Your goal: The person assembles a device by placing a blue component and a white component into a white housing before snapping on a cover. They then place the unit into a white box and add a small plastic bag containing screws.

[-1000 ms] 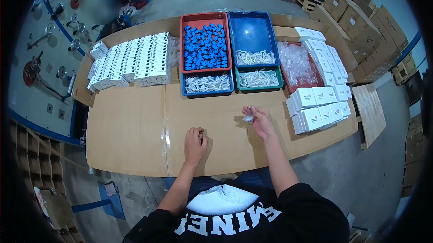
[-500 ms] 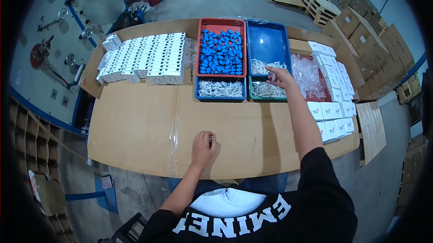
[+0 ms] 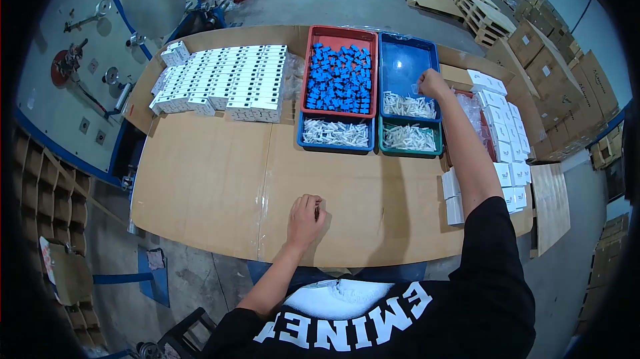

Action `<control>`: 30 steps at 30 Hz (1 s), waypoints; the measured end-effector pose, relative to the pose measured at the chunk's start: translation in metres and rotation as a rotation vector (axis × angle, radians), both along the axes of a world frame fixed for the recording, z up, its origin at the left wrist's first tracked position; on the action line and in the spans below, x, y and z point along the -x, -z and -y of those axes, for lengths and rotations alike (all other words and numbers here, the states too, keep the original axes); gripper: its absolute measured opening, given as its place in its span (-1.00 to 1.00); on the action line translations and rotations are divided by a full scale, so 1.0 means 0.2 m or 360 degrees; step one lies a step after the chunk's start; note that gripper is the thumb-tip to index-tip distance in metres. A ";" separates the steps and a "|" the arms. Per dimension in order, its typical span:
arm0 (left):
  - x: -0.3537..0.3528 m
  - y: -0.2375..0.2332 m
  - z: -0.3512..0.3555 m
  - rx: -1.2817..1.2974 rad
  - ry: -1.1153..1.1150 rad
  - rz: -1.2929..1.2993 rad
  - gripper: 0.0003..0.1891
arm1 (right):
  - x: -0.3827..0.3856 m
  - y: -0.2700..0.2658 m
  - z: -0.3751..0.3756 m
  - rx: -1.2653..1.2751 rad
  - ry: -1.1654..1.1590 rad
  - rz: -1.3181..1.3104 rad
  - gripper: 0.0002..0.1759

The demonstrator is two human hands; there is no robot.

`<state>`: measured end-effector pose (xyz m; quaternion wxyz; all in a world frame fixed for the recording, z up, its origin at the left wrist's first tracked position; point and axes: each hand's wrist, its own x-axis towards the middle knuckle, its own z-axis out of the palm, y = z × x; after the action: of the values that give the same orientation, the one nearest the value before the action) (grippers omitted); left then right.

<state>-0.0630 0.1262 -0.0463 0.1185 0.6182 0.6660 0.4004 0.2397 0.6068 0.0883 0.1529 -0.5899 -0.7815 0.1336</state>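
Slim white plastic pieces (image 3: 408, 106) are being held in a loose heap by the far blue tray (image 3: 399, 59), beside the right hand (image 3: 431, 83). Similar pieces are being held by the green tray (image 3: 410, 153) below that hand and the near blue tray (image 3: 333, 150) to its left; small blue parts (image 3: 339, 80) are being held by the red tray (image 3: 341, 35) beyond. By the right fingers, closed narrowly, a small translucent item (image 3: 415, 88) is being pinched. The left hand (image 3: 306, 220) is being rested, curled, on cardboard (image 3: 207, 179); its grip cannot be told.
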 end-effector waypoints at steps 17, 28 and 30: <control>-0.01 -0.01 0.00 0.0009 0.0038 0.0003 -0.77 | -0.48 -0.14 0.19 0.0505 0.0471 -0.0206 -0.75; -0.02 -0.02 0.01 -0.0008 0.0082 0.0080 -0.78 | -0.78 -0.47 1.11 0.0450 0.0250 -0.0958 -0.61; -0.01 -0.03 0.01 -0.0015 0.0073 0.0098 -0.77 | -0.74 -0.52 1.43 0.0715 0.0041 -0.0974 -0.68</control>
<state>-0.0619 0.1233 -0.0408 0.1452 0.6211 0.6459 0.4196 0.3880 0.3216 0.1914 0.2477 -0.5513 -0.6436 0.4696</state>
